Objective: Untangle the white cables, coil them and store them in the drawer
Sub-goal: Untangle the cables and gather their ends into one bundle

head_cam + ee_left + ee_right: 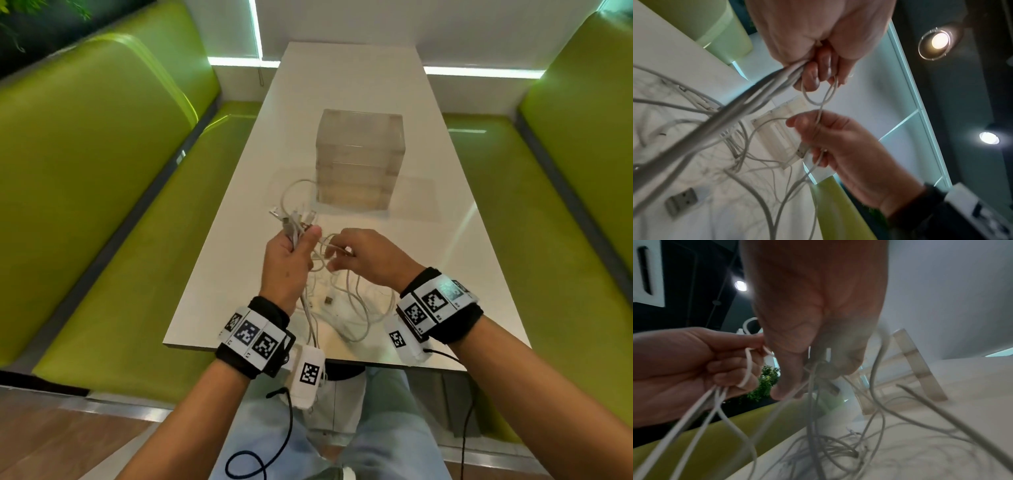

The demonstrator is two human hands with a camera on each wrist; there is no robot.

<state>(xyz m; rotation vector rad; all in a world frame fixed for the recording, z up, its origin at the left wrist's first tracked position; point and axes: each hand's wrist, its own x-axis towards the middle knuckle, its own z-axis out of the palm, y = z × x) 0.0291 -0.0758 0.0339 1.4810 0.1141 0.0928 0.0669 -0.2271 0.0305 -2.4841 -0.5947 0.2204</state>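
My left hand (297, 244) is held above the table and grips a bundle of white cables (294, 224), with several plug ends sticking up out of the fist. Close to its right, my right hand (337, 253) pinches a single white cable strand (819, 113) that loops across to the left hand's fingers (813, 76). A USB plug (802, 150) lies against the right hand's fingers. The rest of the tangle (352, 308) hangs down and lies on the table. The translucent drawer unit (359, 157) stands behind, all drawers shut.
The white table (342, 85) runs away from me between two green benches (120, 205). A loose USB plug (329, 300) lies on it near the front edge. The drawer unit (910, 366) is just beyond the hands.
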